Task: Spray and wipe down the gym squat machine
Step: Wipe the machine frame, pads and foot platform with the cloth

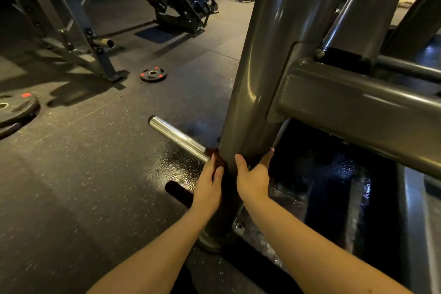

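The squat machine's thick grey upright post (260,79) rises in the middle of the view, and both my hands are low on it. My left hand (207,188) pinches a dark reddish cloth (217,159) against the post's left side, just below the chrome weight peg (176,137). My right hand (253,181) grips the post from the right, thumb on the front and fingers curled behind. A dark band on the post between my hands may be more cloth; I cannot tell. No spray bottle is in view.
A grey crossbeam (358,107) joins the post at the right above a dark wet platform. The rubber floor (176,164) glistens near the post's base. Weight plates (153,74) (16,107) lie on the floor at left. Another machine (171,2) stands behind.
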### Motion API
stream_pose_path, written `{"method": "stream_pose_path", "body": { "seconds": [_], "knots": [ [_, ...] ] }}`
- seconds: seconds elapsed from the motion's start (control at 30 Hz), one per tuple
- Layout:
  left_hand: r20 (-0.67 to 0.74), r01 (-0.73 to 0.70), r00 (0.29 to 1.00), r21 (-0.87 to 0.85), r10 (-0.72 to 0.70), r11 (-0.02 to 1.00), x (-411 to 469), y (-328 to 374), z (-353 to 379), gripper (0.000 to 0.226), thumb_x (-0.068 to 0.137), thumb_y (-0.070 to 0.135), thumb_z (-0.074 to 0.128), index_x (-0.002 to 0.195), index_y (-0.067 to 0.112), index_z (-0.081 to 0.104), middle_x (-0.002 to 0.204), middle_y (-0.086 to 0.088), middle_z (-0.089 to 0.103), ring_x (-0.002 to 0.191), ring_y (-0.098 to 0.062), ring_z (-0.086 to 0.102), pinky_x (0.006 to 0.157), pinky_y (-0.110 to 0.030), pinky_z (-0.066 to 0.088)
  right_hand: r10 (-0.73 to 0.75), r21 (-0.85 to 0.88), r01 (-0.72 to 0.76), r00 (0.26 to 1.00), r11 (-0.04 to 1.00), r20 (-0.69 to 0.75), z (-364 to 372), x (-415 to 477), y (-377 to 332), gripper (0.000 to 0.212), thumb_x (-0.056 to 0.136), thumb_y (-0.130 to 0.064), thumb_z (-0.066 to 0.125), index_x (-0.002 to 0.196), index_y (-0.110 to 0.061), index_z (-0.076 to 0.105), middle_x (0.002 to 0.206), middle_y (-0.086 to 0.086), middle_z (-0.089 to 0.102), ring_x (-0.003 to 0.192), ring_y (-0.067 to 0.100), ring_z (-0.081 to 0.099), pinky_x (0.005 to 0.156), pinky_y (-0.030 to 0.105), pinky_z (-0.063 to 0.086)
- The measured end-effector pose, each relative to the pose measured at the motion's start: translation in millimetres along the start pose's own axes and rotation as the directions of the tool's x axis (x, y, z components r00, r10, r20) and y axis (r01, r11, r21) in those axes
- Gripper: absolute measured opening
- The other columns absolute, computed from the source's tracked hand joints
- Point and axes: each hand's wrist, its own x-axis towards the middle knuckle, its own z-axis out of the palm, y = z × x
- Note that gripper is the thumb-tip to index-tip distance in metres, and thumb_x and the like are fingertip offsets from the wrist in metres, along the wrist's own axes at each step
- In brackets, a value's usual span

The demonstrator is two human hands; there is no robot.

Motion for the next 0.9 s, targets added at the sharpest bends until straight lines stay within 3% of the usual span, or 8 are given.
{"method": "stream_pose_path", "body": {
  "seconds": [0.13, 0.23, 0.37, 0.5, 0.67, 0.73, 0.8, 0.9],
  "knots": [
    [-0.028, -0.092, 0.996, -0.067, 0.091, 0.993, 33.7, 77.9, -10.1, 0.047, 0.11, 0.029, 0.042, 0.157, 0.03, 0.038, 0.153, 0.012, 0.048, 0.14, -0.001, 0.043, 0.118, -0.025, 0.035, -0.032, 0.046, 0.033, 0.999, 0.998, -0.024, 0.0, 8.6, 6.3, 0.095, 0.099, -0.032, 0.067, 0.164, -0.027, -0.003, 0.152, 0.011, 0.052, 0.135, 0.029, 0.054, 0.105, 0.03, 0.042],
    [-0.019, -0.138, 0.99, -0.076, 0.137, 0.988, 64.2, 118.4, -17.4, 0.045, 0.111, 0.035, 0.038, 0.156, 0.029, 0.038, 0.149, 0.012, 0.049, 0.133, 0.001, 0.043, 0.106, -0.013, 0.033, -0.036, 0.088, 0.038, 0.999, 0.995, -0.029, 0.8, 10.8, 8.1, 0.096, 0.099, -0.027, 0.068, 0.164, -0.027, -0.002, 0.153, 0.009, 0.051, 0.135, 0.026, 0.054, 0.098, 0.024, 0.041],
    [0.006, -0.067, 0.998, -0.082, 0.068, 0.994, 66.1, 91.1, -16.3, 0.04, 0.112, 0.041, 0.031, 0.146, 0.029, 0.048, 0.127, 0.017, 0.057, 0.116, 0.003, 0.051, 0.108, -0.027, 0.039, -0.054, 0.11, 0.056, 0.998, 0.992, -0.025, 2.9, 13.1, 11.7, 0.096, 0.099, -0.027, 0.068, 0.164, -0.028, -0.002, 0.16, 0.007, 0.042, 0.142, 0.028, 0.047, 0.108, 0.031, 0.04],
    [-0.006, 0.076, 0.997, -0.064, -0.077, 0.995, 20.3, 16.9, -1.3, 0.054, 0.104, 0.056, 0.038, 0.152, 0.032, 0.044, 0.146, 0.009, 0.055, 0.136, -0.011, 0.05, 0.119, -0.048, 0.038, -0.076, 0.082, 0.079, 0.996, 0.993, -0.035, 4.3, 16.2, 19.7, 0.098, 0.097, -0.032, 0.07, 0.165, -0.03, -0.002, 0.16, 0.008, 0.041, 0.141, 0.029, 0.048, 0.109, 0.031, 0.04],
    [-0.048, 0.131, 0.989, -0.118, -0.138, 0.984, -42.3, -23.7, 27.0, 0.054, 0.11, 0.034, 0.04, 0.162, 0.031, 0.026, 0.167, 0.005, 0.029, 0.154, -0.012, 0.026, 0.124, -0.034, 0.024, -0.005, 0.046, 0.006, 1.0, 0.999, -0.015, 7.3, 19.3, 32.8, 0.1, 0.097, -0.04, 0.068, 0.164, -0.027, -0.004, 0.16, 0.009, 0.04, 0.139, 0.03, 0.049, 0.112, 0.038, 0.042],
    [-0.035, 0.164, 0.983, -0.283, -0.181, 0.945, -38.0, -18.2, 27.6, 0.048, 0.113, 0.033, 0.037, 0.16, 0.029, 0.032, 0.162, 0.003, 0.039, 0.151, -0.012, 0.033, 0.12, -0.028, 0.03, 0.065, 0.049, -0.064, 0.998, 0.997, -0.011, 9.2, 19.6, 39.0, 0.098, 0.096, -0.046, 0.068, 0.165, -0.023, 0.003, 0.158, 0.011, 0.042, 0.138, 0.033, 0.049, 0.109, 0.038, 0.042],
    [-0.046, 0.203, 0.973, -0.287, -0.225, 0.936, -27.0, -22.1, 24.8, 0.044, 0.113, 0.026, 0.035, 0.158, 0.026, 0.03, 0.159, 0.003, 0.04, 0.147, -0.01, 0.036, 0.113, -0.016, 0.036, 0.09, 0.041, -0.09, 0.996, 0.995, -0.006, 11.2, 17.0, 46.3, 0.095, 0.097, -0.045, 0.067, 0.165, -0.023, 0.005, 0.155, 0.013, 0.047, 0.137, 0.035, 0.05, 0.107, 0.038, 0.043],
    [-0.059, 0.216, 0.97, -0.233, -0.236, 0.948, -16.9, -47.4, 24.1, 0.055, 0.108, 0.049, 0.04, 0.159, 0.038, 0.023, 0.165, 0.009, 0.031, 0.151, -0.007, 0.029, 0.125, -0.034, 0.026, 0.071, 0.019, -0.071, 0.997, 0.997, -0.019, 14.4, 13.1, 54.3, 0.095, 0.098, -0.04, 0.067, 0.165, -0.026, 0.001, 0.155, 0.014, 0.047, 0.136, 0.035, 0.052, 0.106, 0.037, 0.044]
  ]
}}
